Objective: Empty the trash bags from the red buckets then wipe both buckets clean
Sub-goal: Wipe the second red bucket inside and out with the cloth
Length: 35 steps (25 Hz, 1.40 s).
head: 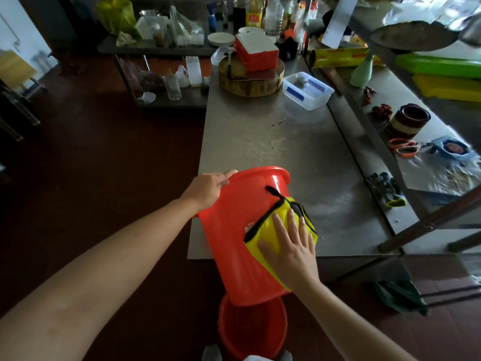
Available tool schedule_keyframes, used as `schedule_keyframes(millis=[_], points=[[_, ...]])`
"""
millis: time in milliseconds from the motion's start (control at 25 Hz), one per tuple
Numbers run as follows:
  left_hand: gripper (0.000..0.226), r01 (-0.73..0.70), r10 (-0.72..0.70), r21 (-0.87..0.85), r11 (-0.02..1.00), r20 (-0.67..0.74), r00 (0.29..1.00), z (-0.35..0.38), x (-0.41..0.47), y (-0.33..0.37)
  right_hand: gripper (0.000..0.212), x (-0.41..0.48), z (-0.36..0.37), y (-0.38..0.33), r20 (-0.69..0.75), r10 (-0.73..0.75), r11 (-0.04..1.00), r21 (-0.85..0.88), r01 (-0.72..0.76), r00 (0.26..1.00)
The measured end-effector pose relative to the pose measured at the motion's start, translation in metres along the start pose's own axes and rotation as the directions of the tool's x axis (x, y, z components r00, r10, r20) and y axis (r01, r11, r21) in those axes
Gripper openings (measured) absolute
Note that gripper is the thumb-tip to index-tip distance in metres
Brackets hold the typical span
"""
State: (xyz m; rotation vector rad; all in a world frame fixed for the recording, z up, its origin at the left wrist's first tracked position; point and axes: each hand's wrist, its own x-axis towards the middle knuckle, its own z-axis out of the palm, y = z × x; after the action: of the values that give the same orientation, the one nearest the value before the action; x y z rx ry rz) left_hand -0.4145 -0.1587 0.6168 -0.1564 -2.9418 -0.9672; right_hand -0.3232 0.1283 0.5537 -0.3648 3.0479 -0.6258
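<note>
Red bucket [234,246] lies tilted on the near left corner of the steel table [273,142], mouth facing away, its base hanging past the edge above a second red bucket [250,332] standing upright on the floor. Left hand [208,190] curls over the rim and grips it, arm stretched forward. Right hand [291,254] lies flat, fingers spread, pressing a yellow cloth [263,235] with black trim against the bucket's side. Bare tabletop stretches beyond the rim to a clear lidded box [307,91]; what the lower bucket holds cannot be told

Head view looks steeply down; close over the table [273,142] edge.
</note>
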Motion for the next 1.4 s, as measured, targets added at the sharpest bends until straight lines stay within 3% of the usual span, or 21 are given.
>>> schedule_keyframes(millis=[240,360,480,600,800,960,1080,1280,1400], points=[[0.05,-0.086,0.053,0.184,0.979,0.176,0.983,-0.017,0.001,0.006,0.077,-0.058,0.008,0.023,0.036,0.01,0.999,-0.035,-0.008,0.999],[0.052,-0.158,0.115,0.259,0.953,0.174,0.978,-0.005,0.03,0.048,0.078,-0.058,0.008,0.013,0.049,0.019,1.0,-0.022,-0.018,0.999],[0.047,-0.104,0.033,0.364,0.926,0.195,0.98,0.03,0.058,0.097,0.079,-0.062,0.01,0.006,0.062,0.022,0.999,-0.026,-0.021,0.998],[0.036,0.003,-0.067,0.497,0.868,0.111,0.992,0.05,0.071,0.116,0.078,-0.063,0.008,0.007,0.079,0.039,0.999,-0.008,-0.038,0.996],[0.024,0.053,-0.059,0.357,0.933,0.006,0.998,0.047,0.064,0.11,0.077,-0.051,0.0,0.01,0.079,0.123,0.99,0.06,-0.128,0.989],[0.032,-0.068,0.069,0.026,0.997,-0.019,0.997,0.034,0.047,0.091,0.076,-0.016,-0.019,0.01,0.002,0.125,0.992,-0.007,-0.125,0.992],[0.031,-0.055,0.051,-0.13,0.99,-0.038,0.998,0.031,0.039,0.081,0.076,0.026,-0.034,0.0,-0.044,0.1,0.991,-0.09,-0.103,0.994],[0.026,0.068,-0.067,-0.059,0.996,0.021,0.998,0.007,0.036,0.045,0.079,0.077,-0.025,-0.05,0.053,0.036,0.986,-0.164,-0.026,0.998],[0.036,-0.05,0.051,0.05,0.997,-0.007,0.999,-0.009,0.044,0.036,0.082,0.089,-0.014,-0.073,0.055,-0.002,0.982,-0.19,0.012,0.999]])
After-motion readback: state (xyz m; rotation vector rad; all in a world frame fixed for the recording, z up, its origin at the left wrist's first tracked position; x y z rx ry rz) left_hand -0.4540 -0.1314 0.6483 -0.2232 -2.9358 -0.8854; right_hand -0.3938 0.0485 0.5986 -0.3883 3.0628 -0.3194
